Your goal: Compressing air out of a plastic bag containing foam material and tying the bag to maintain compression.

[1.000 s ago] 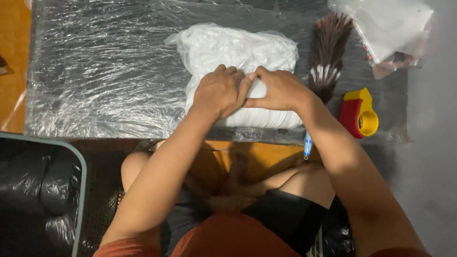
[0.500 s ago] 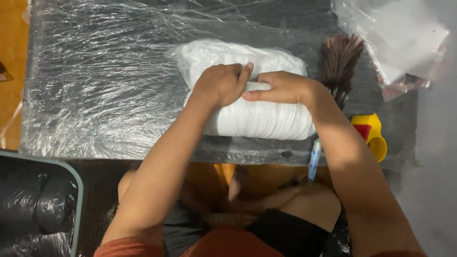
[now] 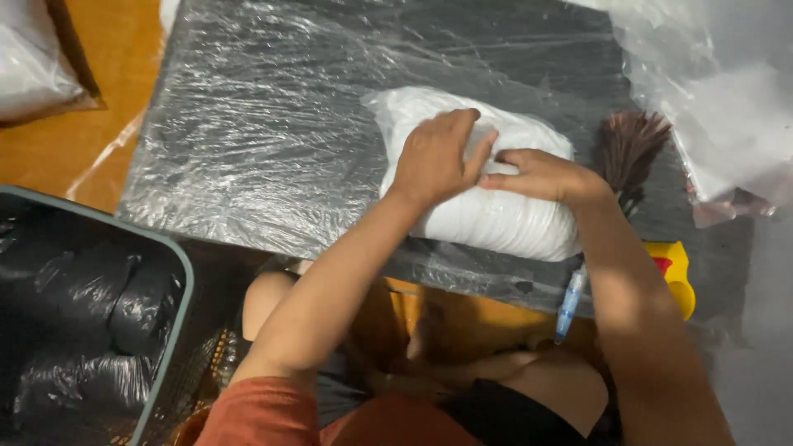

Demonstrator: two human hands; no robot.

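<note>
White, soft bundle (image 3: 487, 198) in clear plastic, lying on the desk (image 3: 273, 140) right of centre, toward the near edge. Left hand (image 3: 434, 157) flat on top of the bundle, fingers (image 3: 462, 124) spread narrow and pressing down, not closed around it. Right hand (image 3: 541, 175) just beside, palm down on the bundle's right half, fingers (image 3: 500, 165) pointing left and touching the left hand. Brown feather duster (image 3: 628, 153) just right of the bundle. Yellow and red tape holder (image 3: 673, 272) at the near right edge. Blue pen (image 3: 570, 301) hanging over the near edge. Black bin bag (image 3: 74, 322) in a grey-rimmed box, near left. Crinkled plastic sheet (image 3: 248, 99) covering the desk.
</note>
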